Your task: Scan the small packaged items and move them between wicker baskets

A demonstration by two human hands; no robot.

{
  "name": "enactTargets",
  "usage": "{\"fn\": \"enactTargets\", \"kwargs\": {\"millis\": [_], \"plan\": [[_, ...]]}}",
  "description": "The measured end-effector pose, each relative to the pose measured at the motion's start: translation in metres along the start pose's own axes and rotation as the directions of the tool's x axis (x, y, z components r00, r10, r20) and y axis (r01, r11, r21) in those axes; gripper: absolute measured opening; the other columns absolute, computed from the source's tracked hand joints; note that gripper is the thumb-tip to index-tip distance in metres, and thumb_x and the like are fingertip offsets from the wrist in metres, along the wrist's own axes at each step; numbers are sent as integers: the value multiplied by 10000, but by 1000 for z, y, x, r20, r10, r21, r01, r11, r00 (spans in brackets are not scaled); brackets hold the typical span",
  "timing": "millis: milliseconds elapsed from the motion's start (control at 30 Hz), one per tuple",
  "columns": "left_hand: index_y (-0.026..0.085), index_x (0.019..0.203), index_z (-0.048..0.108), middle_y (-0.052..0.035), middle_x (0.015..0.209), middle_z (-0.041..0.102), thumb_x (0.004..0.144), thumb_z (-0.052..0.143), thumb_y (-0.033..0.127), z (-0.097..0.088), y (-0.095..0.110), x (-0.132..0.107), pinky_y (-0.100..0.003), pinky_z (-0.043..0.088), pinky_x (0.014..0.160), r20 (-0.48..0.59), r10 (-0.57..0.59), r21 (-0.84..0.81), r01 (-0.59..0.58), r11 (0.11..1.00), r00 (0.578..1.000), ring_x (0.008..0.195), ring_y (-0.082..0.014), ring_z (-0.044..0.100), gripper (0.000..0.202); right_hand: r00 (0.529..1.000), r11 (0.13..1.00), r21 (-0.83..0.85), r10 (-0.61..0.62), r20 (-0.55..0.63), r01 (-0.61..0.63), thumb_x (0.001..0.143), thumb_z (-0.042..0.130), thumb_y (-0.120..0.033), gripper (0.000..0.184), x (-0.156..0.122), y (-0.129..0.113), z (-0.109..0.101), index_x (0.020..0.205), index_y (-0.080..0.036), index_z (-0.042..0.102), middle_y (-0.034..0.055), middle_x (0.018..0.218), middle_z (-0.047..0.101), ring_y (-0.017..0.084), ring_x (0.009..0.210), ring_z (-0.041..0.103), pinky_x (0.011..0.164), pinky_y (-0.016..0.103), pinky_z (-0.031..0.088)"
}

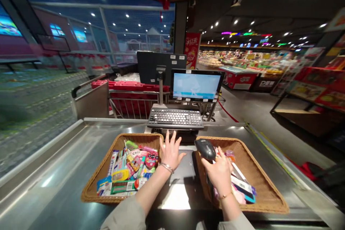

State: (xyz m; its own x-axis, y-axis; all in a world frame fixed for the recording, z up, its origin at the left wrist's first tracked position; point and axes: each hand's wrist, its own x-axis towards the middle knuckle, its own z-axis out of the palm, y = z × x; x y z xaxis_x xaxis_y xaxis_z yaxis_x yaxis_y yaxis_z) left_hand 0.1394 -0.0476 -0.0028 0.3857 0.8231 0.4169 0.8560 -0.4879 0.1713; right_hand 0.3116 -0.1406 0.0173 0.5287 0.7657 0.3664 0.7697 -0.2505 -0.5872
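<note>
At the checkout counter, scanning seems underway: a barcode scanner is gripped by the right hand; packaged goods seem needed in the spread-fingered left hand.

Red banner w/ "冰红" chars; rest unclear

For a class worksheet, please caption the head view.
Right hand holding black scanner over wicker basket, open left hand near second basket.
</note>
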Motion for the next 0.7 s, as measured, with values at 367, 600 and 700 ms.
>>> {"fn": "enactTargets", "kwargs": {"millis": [367, 600, 700], "plan": [[269, 1398, 508, -81, 1603, 308, 794, 692, 494, -10, -80, -38, -712, 113, 1161, 49, -188, 84, 183, 979, 981, 1502, -382, 134, 671, 980, 999, 33, -37, 197, 31, 712, 601, -406, 313, -16, -39, 28, 895, -207, 759, 141, 1232, 669, 351, 1334, 433, 1109, 534, 255], [264, 1393, 521, -90, 1600, 310, 825, 657, 443, -14, -131, -59, -699, 94, 1168, 98, -257, 158, 240, 958, 961, 1505, -382, 119, 610, 971, 995, 84, -62, 230, 44, 709, 595, -434, 302, -23, -44, 47, 851, -222, 756, 126, 1176, 702, 326, 1359, 422, 1125, 510, 246], [290, 1390, 527, -79, 1602, 308, 835, 647, 406, -17, -152, -65, -698, 90, 1168, 141, -290, 185, 262, 947, 947, 1503, -385, 125, 579, 970, 995, 93, -66, 235, 45, 711, 591, -436, 301, -25, -47, 52, 844, -221, 754, 124, 1174, 703, 323, 1363, 420, 1128, 505, 241]]}}
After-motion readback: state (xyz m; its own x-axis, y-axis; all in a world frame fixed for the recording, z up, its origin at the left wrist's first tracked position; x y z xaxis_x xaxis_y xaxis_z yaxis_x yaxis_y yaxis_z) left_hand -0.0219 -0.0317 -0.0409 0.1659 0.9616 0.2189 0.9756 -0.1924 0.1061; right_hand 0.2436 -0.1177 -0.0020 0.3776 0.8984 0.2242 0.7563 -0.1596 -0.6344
